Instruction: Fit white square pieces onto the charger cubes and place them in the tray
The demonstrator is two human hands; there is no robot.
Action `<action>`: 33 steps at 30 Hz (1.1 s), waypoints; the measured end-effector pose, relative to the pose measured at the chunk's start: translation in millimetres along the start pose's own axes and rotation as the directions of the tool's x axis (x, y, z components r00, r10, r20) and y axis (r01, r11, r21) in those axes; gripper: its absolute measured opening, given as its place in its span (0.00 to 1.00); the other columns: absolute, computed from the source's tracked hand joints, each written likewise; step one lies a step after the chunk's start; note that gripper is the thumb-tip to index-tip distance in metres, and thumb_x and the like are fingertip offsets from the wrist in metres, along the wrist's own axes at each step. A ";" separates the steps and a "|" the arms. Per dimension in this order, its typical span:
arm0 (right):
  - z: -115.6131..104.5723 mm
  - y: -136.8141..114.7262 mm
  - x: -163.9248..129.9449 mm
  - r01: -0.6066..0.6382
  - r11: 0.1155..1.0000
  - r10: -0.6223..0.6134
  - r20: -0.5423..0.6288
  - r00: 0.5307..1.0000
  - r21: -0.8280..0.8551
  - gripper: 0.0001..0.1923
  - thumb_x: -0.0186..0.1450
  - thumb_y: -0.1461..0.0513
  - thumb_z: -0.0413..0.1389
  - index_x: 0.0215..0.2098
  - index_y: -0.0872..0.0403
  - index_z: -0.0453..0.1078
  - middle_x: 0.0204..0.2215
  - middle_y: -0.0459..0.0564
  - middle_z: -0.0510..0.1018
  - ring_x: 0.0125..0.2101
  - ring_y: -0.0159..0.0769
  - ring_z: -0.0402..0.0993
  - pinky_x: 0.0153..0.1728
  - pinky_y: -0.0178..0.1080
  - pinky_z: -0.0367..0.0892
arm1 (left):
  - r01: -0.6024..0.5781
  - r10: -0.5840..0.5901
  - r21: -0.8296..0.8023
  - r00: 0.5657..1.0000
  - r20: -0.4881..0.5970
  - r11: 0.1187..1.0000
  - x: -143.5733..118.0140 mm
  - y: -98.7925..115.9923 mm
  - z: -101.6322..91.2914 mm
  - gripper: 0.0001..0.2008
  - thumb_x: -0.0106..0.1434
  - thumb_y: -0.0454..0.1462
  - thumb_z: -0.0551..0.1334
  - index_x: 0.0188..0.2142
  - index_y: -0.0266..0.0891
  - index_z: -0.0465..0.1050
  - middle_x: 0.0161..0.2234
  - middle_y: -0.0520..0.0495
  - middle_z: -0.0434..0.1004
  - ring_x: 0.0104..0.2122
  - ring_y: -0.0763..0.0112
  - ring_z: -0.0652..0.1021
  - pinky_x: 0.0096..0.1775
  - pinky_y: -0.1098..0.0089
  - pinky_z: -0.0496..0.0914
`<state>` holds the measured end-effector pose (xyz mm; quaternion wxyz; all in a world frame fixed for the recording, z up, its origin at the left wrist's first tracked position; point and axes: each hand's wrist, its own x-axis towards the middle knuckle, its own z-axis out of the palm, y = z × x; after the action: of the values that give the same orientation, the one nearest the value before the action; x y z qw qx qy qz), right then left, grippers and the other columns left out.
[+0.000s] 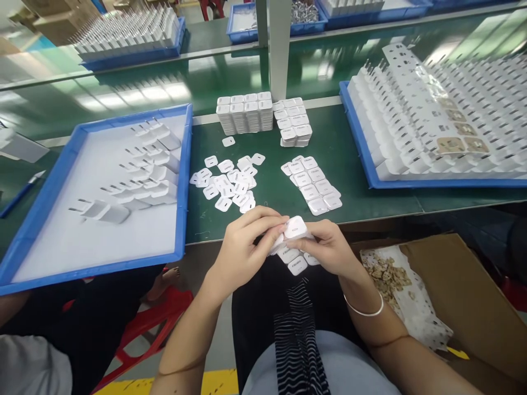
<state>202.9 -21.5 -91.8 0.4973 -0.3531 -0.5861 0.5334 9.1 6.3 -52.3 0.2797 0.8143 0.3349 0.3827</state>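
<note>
My left hand (251, 241) is closed, its fingertips pinching the left edge of a white rounded-square piece with a slot (296, 226). From the right, my right hand (329, 245) grips the same piece, thumb across its near side. How thick the piece is, and its underside, my fingers hide. Just beneath it, a sheet of joined white printed covers (297, 265) shows above my lap. Loose slotted covers (230, 184) lie scattered on the green table beyond my left hand. Further right rests a small fanned pile of cover sheets (315, 186).
At left stands a blue-rimmed tray (185, 181) with several white plug chargers (160, 186). Taller stacks of cover sheets (245, 112) sit by a pale post (279, 49). Another tray (370, 173), full of chargers, is at right. Below it, an open cardboard box (465, 291) holds scraps.
</note>
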 end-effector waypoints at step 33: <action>0.9 12.1 3.5 0.109 0.990 -0.101 0.094 0.991 -0.093 0.11 0.69 0.62 0.58 0.40 0.49 0.85 0.32 0.48 0.86 0.29 0.33 0.80 0.32 0.33 0.73 | 0.287 -0.310 -0.438 0.951 0.020 0.852 3.7 -14.7 12.2 0.06 0.64 0.39 0.69 0.39 0.44 0.84 0.23 0.53 0.70 0.25 0.76 0.68 0.29 0.71 0.62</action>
<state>199.8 -16.3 -102.9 0.4804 -0.3216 -0.6507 0.4924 15.9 15.8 -67.8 0.5019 0.6589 0.3700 0.4207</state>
